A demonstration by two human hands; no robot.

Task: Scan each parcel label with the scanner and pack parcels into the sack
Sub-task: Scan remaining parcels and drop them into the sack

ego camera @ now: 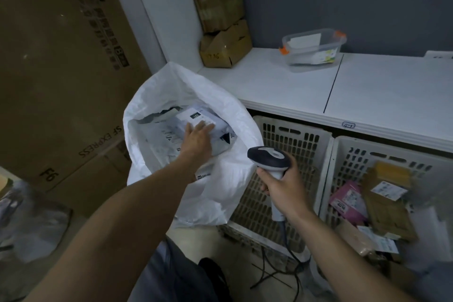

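A white woven sack (157, 95) stands open on the floor, with several grey and white poly parcels inside. My left hand (197, 138) reaches into the sack's mouth, its fingers laid flat on a parcel with a white label (196, 116). To the right of the sack, my right hand (282, 187) grips the handle of a corded barcode scanner (268, 157), whose dark head points left toward the sack.
Two white slotted crates (289, 140) sit under a white counter (282, 83); the right crate (392, 154) holds pink and brown parcels (348, 201). A clear tub (313, 46) and small cartons (220, 22) stand on the counter. Big cardboard boxes (61, 68) fill the left.
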